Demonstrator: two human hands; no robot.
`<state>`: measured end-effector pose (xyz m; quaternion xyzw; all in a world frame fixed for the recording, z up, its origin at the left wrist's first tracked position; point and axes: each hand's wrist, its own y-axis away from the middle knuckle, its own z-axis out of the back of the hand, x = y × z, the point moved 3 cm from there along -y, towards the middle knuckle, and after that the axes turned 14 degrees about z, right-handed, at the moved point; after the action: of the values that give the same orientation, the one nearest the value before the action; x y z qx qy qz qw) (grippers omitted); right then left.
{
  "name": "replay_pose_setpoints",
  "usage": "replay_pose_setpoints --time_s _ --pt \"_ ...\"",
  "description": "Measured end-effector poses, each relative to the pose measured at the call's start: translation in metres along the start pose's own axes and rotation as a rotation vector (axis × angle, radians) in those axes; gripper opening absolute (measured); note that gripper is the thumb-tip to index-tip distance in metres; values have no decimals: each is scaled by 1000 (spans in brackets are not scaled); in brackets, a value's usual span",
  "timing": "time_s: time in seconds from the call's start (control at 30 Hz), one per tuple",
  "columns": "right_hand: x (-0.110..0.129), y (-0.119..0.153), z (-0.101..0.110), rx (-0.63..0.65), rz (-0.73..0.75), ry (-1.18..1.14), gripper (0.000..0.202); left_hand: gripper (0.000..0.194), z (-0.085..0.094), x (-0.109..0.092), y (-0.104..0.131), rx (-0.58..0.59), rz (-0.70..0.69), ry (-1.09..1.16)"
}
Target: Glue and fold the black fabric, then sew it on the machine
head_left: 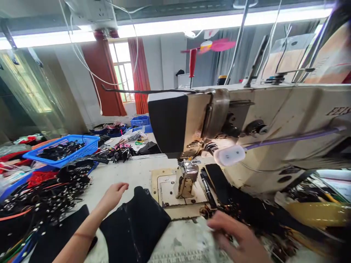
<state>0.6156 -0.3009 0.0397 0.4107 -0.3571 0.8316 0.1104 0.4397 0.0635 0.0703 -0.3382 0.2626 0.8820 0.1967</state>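
My left hand (114,194) is closed above the white table, thumb and fingers pressed together. Anything inside it is too small or hidden to make out. Just right of it, a black fabric piece (134,223) with a seam down its middle lies at the front of the sewing machine bed. My right hand (237,233) is blurred at the lower right, its fingers bent, and I cannot tell whether it holds anything. Beyond it lie a dark pen-like tool (206,188) and a black strip (218,179), beside the post (187,180) under the machine head (175,124).
A blue basket (91,143) of black pieces stands on the left, with heaps of black cords (63,193) before it. A white lamp (229,155) hangs from the machine arm (296,109). Black scraps (255,208) crowd the right side. A pink fan (222,44) shows behind.
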Motion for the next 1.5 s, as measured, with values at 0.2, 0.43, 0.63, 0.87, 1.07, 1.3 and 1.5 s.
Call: replay_pose_setpoints --time_s 0.2,0.43,0.63,0.87,1.07,1.3,1.5 --pt "35 -109 -103 13 -186 -101 17 31 -41 -10 -63 326 81 -31" --pt "-6 -145 -123 -73 -281 -66 23 23 -43 -8 -57 596 -18 310" --pt "-31 -141 -146 -162 -391 -276 37 16 -31 -5 -37 659 -28 635" --pt "-22 -138 -161 -255 -282 -257 36 17 -31 -9 -26 645 -21 663" --pt "12 -146 -161 -36 126 -59 32 13 -34 -21 -16 581 -91 593" --pt "22 -138 -161 242 551 512 34 12 -36 -23 -12 577 -85 629" --pt "21 -135 -159 268 651 598 31 16 -34 -21 -7 581 -22 700"
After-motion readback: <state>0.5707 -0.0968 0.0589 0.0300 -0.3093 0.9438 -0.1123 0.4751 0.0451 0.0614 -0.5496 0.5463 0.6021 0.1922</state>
